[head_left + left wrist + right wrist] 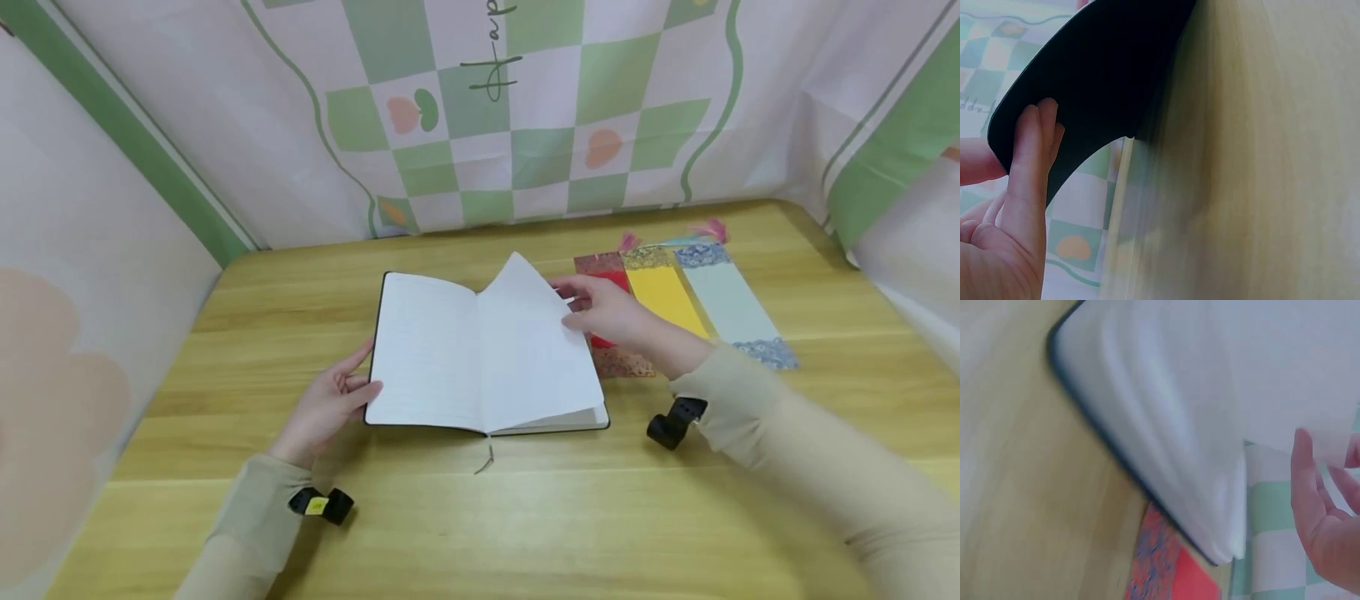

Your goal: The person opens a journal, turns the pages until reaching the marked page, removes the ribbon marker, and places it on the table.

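Note:
A black-covered notebook [427, 358] lies spread on the wooden table, its left pages faintly lined. My left hand [327, 404] grips the outer edge of its left side, thumb on the page. In the left wrist view, the fingers lie against the outside of the raised black cover [1104, 69]. On the other side, my right hand [611, 312] pinches the edge of a white page [532, 350], which rises off the stack beneath. The right wrist view has this page fanned above the other pages, the hand [1322, 512] at its edge. A thin ribbon [489, 458] hangs from the spine's bottom.
Right of the notebook lie a red bookmark [622, 364], partly hidden by the right hand, a yellow bookmark [667, 292] and a pale green bookmark [731, 304]. Pink tassels [708, 230] show at their tops. A checkered cloth [540, 158] hangs behind the table [450, 533].

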A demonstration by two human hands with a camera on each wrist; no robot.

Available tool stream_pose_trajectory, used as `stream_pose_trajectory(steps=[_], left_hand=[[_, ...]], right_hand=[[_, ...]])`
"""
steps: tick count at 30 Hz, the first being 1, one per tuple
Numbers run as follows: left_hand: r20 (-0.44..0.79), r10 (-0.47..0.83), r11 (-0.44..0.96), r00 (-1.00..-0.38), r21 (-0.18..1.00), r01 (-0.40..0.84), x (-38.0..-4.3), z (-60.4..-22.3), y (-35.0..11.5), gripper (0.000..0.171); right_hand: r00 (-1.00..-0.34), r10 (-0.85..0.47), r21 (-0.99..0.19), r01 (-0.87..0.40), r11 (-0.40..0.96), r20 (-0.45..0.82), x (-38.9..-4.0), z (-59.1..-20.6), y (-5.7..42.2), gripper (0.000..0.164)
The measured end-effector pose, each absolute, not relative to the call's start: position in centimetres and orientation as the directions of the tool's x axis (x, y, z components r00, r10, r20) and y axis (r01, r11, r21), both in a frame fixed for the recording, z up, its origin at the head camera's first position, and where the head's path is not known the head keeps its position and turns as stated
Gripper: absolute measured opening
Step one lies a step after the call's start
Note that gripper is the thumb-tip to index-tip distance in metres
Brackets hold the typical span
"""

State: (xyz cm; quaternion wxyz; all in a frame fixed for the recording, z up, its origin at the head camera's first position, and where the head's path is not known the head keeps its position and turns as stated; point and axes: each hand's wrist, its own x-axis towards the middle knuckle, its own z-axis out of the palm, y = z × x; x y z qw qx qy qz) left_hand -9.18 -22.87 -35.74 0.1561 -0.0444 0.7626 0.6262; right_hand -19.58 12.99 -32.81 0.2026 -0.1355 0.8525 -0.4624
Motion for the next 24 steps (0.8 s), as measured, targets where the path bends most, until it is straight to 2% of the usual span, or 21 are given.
stream_pose_trajectory(steps=[4, 8, 11, 15, 21, 24], left_hand=[[-0.299, 0.111, 0.238, -0.948, 0.934, -0.267, -9.1, -35.7, -23.0, 0.066], [-0.312, 0.093, 0.282, -0.945, 0.919, -0.276, -9.2, -35.7, -23.0, 0.066], [-0.32, 0.09, 0.295, -0.943, 0.913, -0.281, -9.3, -35.6, -22.9, 0.066], [-0.314, 0.097, 0.284, -0.945, 0.918, -0.276, -9.4, -35.6, -22.9, 0.066], [-0.303, 0.115, 0.275, -0.946, 0.925, -0.263, -9.2, -35.4, -23.0, 0.066], [-0.3, 0.121, 0.257, -0.946, 0.93, -0.262, -9.1, -35.4, -23.0, 0.066]], right_hand=[[-0.85, -0.458, -0.926, 0.083, 0.368, -0.258, -19.1, -32.4, 12.7, 0.057], [-0.783, -0.573, -0.957, 0.098, 0.272, -0.242, -18.4, -32.4, 11.9, 0.059], [-0.72, -0.656, -0.954, 0.028, 0.3, -0.227, -17.9, -32.4, 11.1, 0.058], [-0.662, -0.714, -0.907, -0.123, 0.402, -0.227, -17.2, -32.2, 9.7, 0.057], [-0.611, -0.759, -0.759, -0.379, 0.529, -0.224, -15.9, -32.3, 6.8, 0.061], [-0.585, -0.768, -0.684, -0.449, 0.575, -0.261, -15.6, -32.7, 5.6, 0.062]])
